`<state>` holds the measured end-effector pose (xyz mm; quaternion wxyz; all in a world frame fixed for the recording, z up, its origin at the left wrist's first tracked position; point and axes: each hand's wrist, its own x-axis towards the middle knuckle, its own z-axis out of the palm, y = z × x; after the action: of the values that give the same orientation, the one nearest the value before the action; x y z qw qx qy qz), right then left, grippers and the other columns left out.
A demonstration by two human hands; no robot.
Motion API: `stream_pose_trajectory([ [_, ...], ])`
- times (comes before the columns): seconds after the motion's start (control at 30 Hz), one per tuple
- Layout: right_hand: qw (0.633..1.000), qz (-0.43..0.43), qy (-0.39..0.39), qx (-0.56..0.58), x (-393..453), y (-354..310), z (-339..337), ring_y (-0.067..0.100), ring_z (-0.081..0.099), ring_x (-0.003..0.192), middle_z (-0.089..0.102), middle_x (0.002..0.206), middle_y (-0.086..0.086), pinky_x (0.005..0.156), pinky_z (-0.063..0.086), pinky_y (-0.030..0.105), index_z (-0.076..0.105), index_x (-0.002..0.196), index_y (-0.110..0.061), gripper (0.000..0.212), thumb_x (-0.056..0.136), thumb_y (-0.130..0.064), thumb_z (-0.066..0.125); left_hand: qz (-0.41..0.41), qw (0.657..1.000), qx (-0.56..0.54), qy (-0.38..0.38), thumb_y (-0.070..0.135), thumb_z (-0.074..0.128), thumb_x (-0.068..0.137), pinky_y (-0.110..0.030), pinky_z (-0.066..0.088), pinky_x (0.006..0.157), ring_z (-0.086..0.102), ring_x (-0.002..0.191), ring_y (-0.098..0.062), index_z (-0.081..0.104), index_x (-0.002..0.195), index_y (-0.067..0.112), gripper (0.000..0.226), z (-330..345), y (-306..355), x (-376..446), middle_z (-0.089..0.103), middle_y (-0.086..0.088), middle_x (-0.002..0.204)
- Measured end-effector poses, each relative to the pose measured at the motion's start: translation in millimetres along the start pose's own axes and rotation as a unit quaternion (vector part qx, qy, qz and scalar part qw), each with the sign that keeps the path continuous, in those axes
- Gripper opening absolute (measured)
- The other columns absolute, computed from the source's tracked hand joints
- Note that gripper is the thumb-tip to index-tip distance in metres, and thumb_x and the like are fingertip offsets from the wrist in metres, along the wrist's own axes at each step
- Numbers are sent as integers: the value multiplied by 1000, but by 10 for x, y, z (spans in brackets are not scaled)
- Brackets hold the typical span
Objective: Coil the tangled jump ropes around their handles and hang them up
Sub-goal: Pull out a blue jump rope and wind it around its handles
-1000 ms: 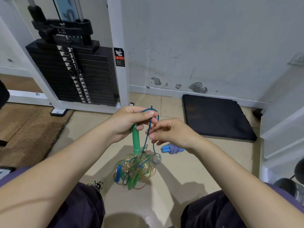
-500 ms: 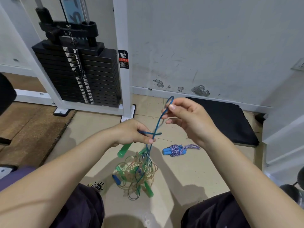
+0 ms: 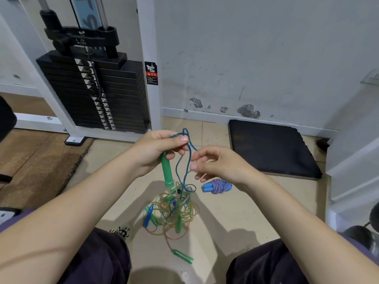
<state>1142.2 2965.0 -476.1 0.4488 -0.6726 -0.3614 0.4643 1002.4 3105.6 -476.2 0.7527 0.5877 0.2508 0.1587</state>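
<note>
Head view first — what are the fingers doing?

— Left hand (image 3: 152,151) is curled round the top of a green handle (image 3: 167,171), which hangs nearly upright below the fist; its thumb and forefinger also pinch a small loop of blue rope (image 3: 185,160) at the top. Right hand (image 3: 217,165) sits just beside it, fingers (image 3: 200,156) loosely bent, with the blue rope passing by the tips. Whether they actually pinch it, I cannot tell.

— Where does the rope go from there?

— Two blue strands drop from the left hand's pinch into a tangled pile of ropes (image 3: 174,210) on the floor between the person's knees: clear, greenish cords with a blue handle (image 3: 148,215) and more green handles among them. One green handle (image 3: 182,256) lies apart at the near side, on a trailing cord.

— Anything already done?

— A purple-and-white rope bundle with light blue handles (image 3: 217,186) lies on the floor just right of the pile.

— And the room?

— Beige tile floor (image 3: 256,206), a black mat (image 3: 270,148) against a scuffed white wall (image 3: 256,58). To the left, a white-framed weight machine with a black weight stack (image 3: 96,95), and brown wood-look flooring (image 3: 34,165) beside it.
</note>
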Motion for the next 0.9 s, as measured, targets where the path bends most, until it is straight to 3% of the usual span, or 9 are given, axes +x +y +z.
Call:
stream_pose_trajectory([
  [0.17, 998, -44, 8, -47, 15, 2, 91, 25, 62, 69, 63, 73, 12, 62, 54, 26, 69, 85, -4, 5, 83, -3, 73, -6, 1000, -9, 1, 21, 71, 71, -14, 36, 50, 61, 63, -9, 68, 84, 5, 20, 25, -28, 6, 67, -1, 67],
  [0.37, 997, -64, -8, -35, 52, 2, 112, 20, 63, 64, 63, 75, 12, 62, 54, 26, 63, 85, -8, 12, 85, 2, 70, 0, 1000, -2, -7, 17, 79, 74, -16, 35, 52, 60, 63, -8, 69, 82, 5, 18, -6, -65, -5, 68, -3, 68],
  [0.47, 996, -81, 2, -28, 57, -19, 104, 18, 62, 63, 62, 73, 12, 61, 55, 25, 62, 82, -8, 14, 86, 4, 67, -2, 1000, -5, -3, 22, 74, 74, -19, 37, 59, 62, 72, -11, 72, 89, 6, 21, -39, -62, -6, 70, -6, 80],
  [0.53, 995, -98, 14, 10, 49, -56, 80, 19, 64, 65, 63, 76, 14, 64, 56, 28, 62, 84, -7, 13, 87, 5, 65, -8, 1000, 12, -3, 21, 78, 73, -23, 38, 69, 62, 84, -14, 76, 96, 9, 25, -51, -49, -5, 72, -9, 92],
  [0.63, 985, -128, 49, 104, 35, -134, 18, 24, 66, 68, 65, 78, 18, 68, 57, 33, 61, 87, -4, 9, 87, 5, 64, -32, 996, 69, -46, 14, 80, 67, -25, 35, 71, 58, 83, -7, 81, 91, 19, 24, -57, -69, -31, 76, 0, 92],
  [0.73, 974, -142, 77, 159, 23, -181, -44, 24, 68, 67, 67, 76, 16, 72, 57, 34, 61, 90, -3, 7, 88, 4, 63, -48, 985, 151, -72, 5, 80, 75, -22, 45, 84, 64, 93, -8, 79, 98, 12, 23, -25, -138, -42, 77, -4, 102],
  [0.8, 971, -145, 85, 170, 20, -187, -63, 26, 69, 70, 68, 74, 12, 73, 58, 35, 62, 92, -2, 6, 88, 2, 63, -41, 983, 171, -49, 4, 77, 79, -12, 47, 75, 65, 87, -5, 78, 94, 13, 17, 14, -138, -55, 77, -2, 93],
  [0.9, 972, -141, 84, 166, 28, -172, -76, 27, 69, 74, 70, 83, 14, 74, 58, 34, 63, 99, -1, 8, 93, 1, 58, -12, 987, 163, -5, 9, 77, 79, -16, 38, 57, 58, 73, -9, 78, 88, 13, 10, 42, -112, -56, 75, -7, 81],
])
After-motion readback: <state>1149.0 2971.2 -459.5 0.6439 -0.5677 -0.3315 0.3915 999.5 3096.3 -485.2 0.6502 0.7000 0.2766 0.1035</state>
